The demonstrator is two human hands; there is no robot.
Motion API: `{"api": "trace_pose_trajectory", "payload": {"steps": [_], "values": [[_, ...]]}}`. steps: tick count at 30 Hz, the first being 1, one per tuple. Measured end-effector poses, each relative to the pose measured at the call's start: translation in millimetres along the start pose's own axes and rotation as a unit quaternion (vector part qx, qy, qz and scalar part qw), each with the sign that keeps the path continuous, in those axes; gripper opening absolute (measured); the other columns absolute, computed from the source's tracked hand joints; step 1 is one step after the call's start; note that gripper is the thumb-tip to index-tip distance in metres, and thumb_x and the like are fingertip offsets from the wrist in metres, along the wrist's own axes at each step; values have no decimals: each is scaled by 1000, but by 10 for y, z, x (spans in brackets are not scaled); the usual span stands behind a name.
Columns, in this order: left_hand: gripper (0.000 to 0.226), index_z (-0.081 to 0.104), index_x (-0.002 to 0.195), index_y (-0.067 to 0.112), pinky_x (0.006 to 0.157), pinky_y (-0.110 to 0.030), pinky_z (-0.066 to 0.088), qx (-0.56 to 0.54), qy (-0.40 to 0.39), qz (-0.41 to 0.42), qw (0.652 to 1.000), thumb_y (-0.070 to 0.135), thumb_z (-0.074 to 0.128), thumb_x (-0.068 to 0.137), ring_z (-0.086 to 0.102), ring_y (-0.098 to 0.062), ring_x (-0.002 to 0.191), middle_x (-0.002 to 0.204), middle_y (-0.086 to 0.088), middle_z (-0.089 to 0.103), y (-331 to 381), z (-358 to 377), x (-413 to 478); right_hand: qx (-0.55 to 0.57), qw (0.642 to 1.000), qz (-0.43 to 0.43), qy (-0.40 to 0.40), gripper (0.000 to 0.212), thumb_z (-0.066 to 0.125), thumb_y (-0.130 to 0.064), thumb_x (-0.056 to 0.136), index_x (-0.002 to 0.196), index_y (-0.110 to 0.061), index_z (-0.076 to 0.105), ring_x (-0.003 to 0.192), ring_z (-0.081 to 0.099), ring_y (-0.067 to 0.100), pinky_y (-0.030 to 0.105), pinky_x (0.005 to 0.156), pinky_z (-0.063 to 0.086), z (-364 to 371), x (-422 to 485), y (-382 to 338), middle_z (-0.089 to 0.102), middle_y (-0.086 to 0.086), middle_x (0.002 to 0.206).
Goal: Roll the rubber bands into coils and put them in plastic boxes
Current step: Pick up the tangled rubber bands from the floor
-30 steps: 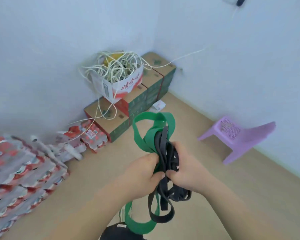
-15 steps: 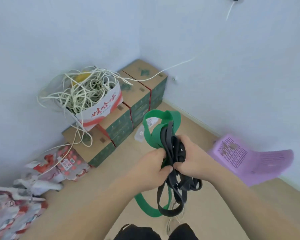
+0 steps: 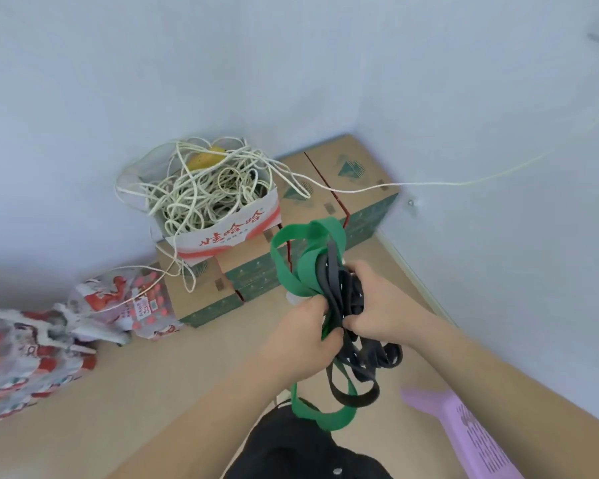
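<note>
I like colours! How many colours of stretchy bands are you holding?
2. A green band loops above and below the hands. The black bands are bunched between the left hand and right hand, dangling below. More may hide in the bunch.

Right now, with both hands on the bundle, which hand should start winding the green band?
Probably the left hand: the green band loops out on its side, beside its thumb. The right hand has its grip closed over the black bands, so it can anchor the bundle.
</note>
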State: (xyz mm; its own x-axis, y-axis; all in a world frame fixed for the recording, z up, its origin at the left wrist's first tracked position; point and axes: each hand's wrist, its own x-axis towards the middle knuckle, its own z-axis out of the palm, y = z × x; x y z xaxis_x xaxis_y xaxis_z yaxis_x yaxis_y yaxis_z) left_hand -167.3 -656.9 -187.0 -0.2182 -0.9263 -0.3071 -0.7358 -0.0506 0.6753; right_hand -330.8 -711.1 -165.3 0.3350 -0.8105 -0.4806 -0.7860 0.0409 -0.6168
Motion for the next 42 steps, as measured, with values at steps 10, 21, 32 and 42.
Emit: {"api": "trace_pose_trajectory", "payload": {"steps": [10, 21, 32, 42], "values": [[18, 47, 88, 17, 55, -13, 41, 9, 22, -88, 996, 28, 59, 94, 43, -6, 60, 74, 9, 46, 96, -97, 1069, 10, 995, -33, -99, 70, 78, -16, 75, 132, -22, 37, 88, 64, 7, 26, 70, 55, -592, 1198, 279, 63, -6, 100], [13, 49, 90, 8, 65, -34, 42, -75, 98, -233, 965, 15, 60, 86, 51, -26, 78, 87, -7, 53, -76, 684, 2257, 43, 975, -64, -210, 62, 79, -3, 77, 119, -21, 36, 90, 56, 0, 18, 66, 46, -727, 2484, 1158, 55, -10, 101], [20, 38, 77, 19, 62, -35, 42, -77, 67, -280, 955, 18, 58, 84, 50, -28, 72, 77, -3, 47, -963, 2196, 2356, -8, 964, -19, -266, 63, 83, -3, 75, 117, -17, 38, 89, 60, 4, 14, 59, 44, 343, 2822, 2324, 59, -8, 98], [29, 34, 68, 21, 55, -30, 35, -104, 84, -339, 931, 21, 60, 82, 50, -26, 67, 68, 1, 44, -2442, 4062, 2510, -63, 948, -30, -311, 64, 80, -6, 72, 118, -21, 37, 92, 61, 9, 33, 78, 54, 2243, 3525, 3837, 59, -5, 101]]}}
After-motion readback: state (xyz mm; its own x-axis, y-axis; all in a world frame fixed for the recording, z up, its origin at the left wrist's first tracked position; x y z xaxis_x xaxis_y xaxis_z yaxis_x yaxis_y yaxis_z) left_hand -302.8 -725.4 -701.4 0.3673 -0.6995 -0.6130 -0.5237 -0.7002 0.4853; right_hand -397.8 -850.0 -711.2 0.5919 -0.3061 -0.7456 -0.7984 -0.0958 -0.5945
